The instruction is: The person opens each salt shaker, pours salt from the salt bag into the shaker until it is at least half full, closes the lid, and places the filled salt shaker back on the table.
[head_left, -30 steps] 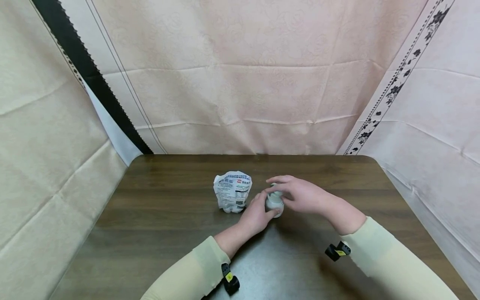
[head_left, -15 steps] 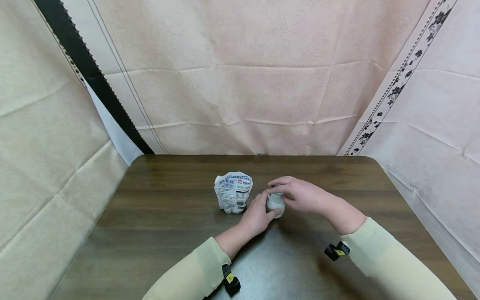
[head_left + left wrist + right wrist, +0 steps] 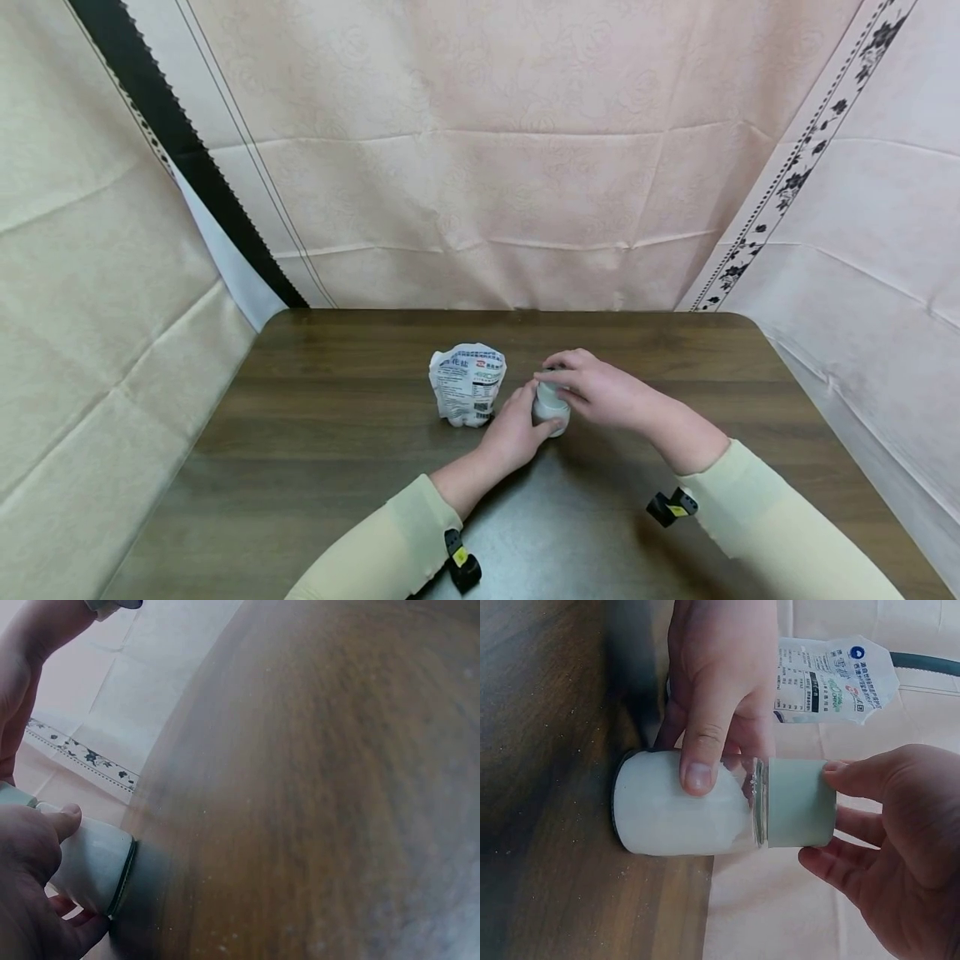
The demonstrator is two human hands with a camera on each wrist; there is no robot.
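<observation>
A clear jar [image 3: 679, 814], mostly filled with white powder, stands upright on the wooden table. My left hand [image 3: 513, 429] grips the jar's body, with its thumb across the near side. From the right, my right hand [image 3: 600, 387] pinches the pale green lid [image 3: 799, 802], its thumb and fingers on opposite sides. The lid sits on the jar's neck, in line with the body. Just left of the jar, a white printed pouch [image 3: 467, 385] stands on the table.
The brown wooden table [image 3: 322, 467] has rounded far corners. Small white grains dot its surface near the jar in the wrist views. Pale cloth [image 3: 480, 167] hangs behind the table and along both sides.
My right hand's fingers have shifted and turned slightly around the lid. My left hand keeps its grip on the jar, and the pouch stays in place.
</observation>
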